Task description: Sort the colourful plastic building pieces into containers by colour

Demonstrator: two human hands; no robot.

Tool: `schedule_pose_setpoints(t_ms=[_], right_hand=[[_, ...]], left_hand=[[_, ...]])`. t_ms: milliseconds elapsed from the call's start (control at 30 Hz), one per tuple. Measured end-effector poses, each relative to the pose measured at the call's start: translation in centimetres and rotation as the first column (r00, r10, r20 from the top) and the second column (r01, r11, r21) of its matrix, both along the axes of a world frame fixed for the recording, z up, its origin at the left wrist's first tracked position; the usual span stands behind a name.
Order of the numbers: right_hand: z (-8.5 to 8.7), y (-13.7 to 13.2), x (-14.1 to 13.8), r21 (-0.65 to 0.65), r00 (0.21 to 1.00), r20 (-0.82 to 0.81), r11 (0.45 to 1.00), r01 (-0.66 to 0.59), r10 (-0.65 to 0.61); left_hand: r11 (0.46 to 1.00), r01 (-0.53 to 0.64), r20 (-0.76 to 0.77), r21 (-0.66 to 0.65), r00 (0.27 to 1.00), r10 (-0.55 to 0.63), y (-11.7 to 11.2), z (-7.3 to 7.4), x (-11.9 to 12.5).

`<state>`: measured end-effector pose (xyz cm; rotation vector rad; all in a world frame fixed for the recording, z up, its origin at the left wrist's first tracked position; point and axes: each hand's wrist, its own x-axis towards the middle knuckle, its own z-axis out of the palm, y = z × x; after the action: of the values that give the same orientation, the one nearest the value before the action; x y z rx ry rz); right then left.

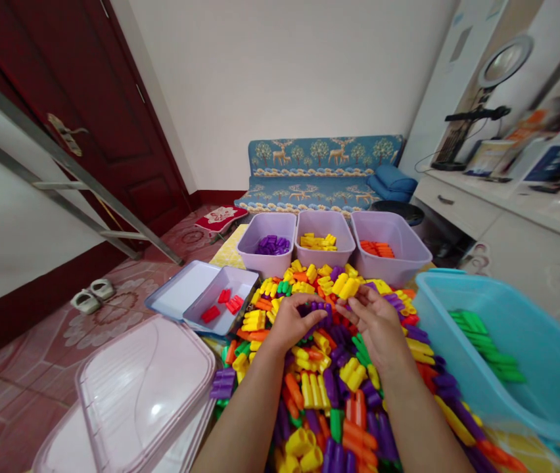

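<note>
a: left hand?
b: one; thumb and forefinger narrowly parted beside a purple piece. cannot tell if gripped.
a: right hand?
b: one; fingertips pinching a yellow piece, over the far part of the pile.
a: tubs, behind the pile?
b: three, side by side. left tub: purple pieces. middle tub: yellow pieces. right tub: orange pieces.
a: remainder?
b: blue bin, right: green pieces. open case, left: red pieces. lids, stacked, nearer.
</note>
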<state>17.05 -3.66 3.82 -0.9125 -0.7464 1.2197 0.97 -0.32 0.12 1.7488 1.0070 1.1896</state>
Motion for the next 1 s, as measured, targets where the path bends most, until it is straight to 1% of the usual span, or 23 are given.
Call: schedule_pose_setpoints(t_ms=[67,133,200,267,300,333,367,433,467,500,533,567,600,667,733,800,900,967,1000], right_hand=[[0.4,-0.2,1.0,-0.040,0.992,0.121,0.999,-0.032,0.037],[0.7,-0.4,2.4,-0.098,0.942,0.308,0.989,-0.107,0.132],[0.8,-0.8,3.7,-0.149,0.826,0.498,0.965,-0.217,0.263],[0.6,-1.0,4.7,-0.197,0.677,0.637,0.927,-0.318,0.368],[0.5,-1.0,5.0,-0.214,0.625,0.675,0.915,-0.341,0.391],[0.4,-1.0,5.1,-0.213,0.618,0.688,0.921,-0.327,0.379],[0.4,-0.9,5.0,-0.179,0.659,0.677,0.942,-0.283,0.327],[0.6,-0.6,4.4,-0.024,0.810,0.572,0.989,-0.143,0.132],[0.7,-0.5,4.0,0.069,0.871,0.490,0.995,-0.068,0.025],[1.0,-0.4,3.6,0.153,0.908,0.416,0.988,-0.012,-0.054],[1.1,-0.3,3.3,0.213,0.924,0.372,0.977,0.010,-0.090],[1.3,-0.3,3.1,0.237,0.926,0.367,0.971,0.001,-0.090],[1.4,-0.3,2.9,0.230,0.918,0.390,0.973,-0.019,-0.074],[1.1,-0.2,2.7,0.162,0.874,0.485,0.985,-0.067,-0.020],[0.6,0.2,2.6,0.083,0.792,0.610,0.990,-0.111,0.038],[-0.1,1.1,2.3,0.064,0.664,0.745,0.985,-0.157,0.058],[-0.9,2.7,1.6,0.090,0.399,0.917,0.968,-0.235,0.012],[-1.0,3.6,1.2,0.092,0.230,0.972,0.966,-0.241,-0.035],[-0.9,4.0,1.1,0.088,0.167,0.985,0.970,-0.224,-0.051]], left_hand=[[0.998,-0.070,0.042,0.009,0.997,0.069,0.2,-0.1,-0.1],[0.988,-0.150,0.112,0.019,0.983,0.147,0.5,-0.4,-0.2],[0.976,-0.218,0.184,0.002,0.959,0.214,0.9,-0.6,-0.3],[0.963,-0.266,0.232,-0.039,0.935,0.268,1.3,-0.9,-0.4],[0.957,-0.283,0.243,-0.060,0.926,0.289,1.4,-1.0,-0.4],[0.952,-0.294,0.251,-0.080,0.919,0.305,1.5,-1.1,-0.5],[0.949,-0.299,0.256,-0.096,0.914,0.314,1.6,-1.1,-0.4],[0.946,-0.299,0.260,-0.121,0.911,0.321,1.6,-1.1,-0.4],[0.946,-0.299,0.260,-0.128,0.910,0.323,1.6,-1.1,-0.3],[0.946,-0.297,0.258,-0.131,0.911,0.322,1.6,-1.1,-0.3],[0.946,-0.294,0.254,-0.133,0.913,0.319,1.6,-1.1,-0.3],[0.948,-0.290,0.247,-0.131,0.917,0.314,1.6,-1.1,-0.3],[0.950,-0.285,0.235,-0.125,0.922,0.307,1.6,-1.2,-0.3],[0.955,-0.276,0.199,-0.106,0.935,0.292,1.6,-1.4,-0.3],[0.959,-0.272,0.162,-0.087,0.945,0.283,1.7,-1.6,-0.4],[0.960,-0.271,0.147,-0.074,0.949,0.279,1.7,-1.7,-0.4],[0.960,-0.274,0.138,-0.060,0.950,0.280,1.6,-1.7,-0.5],[0.960,-0.275,0.125,-0.054,0.952,0.280,1.6,-1.7,-0.5],[0.960,-0.275,0.123,-0.056,0.952,0.280,1.5,-1.7,-0.5]])
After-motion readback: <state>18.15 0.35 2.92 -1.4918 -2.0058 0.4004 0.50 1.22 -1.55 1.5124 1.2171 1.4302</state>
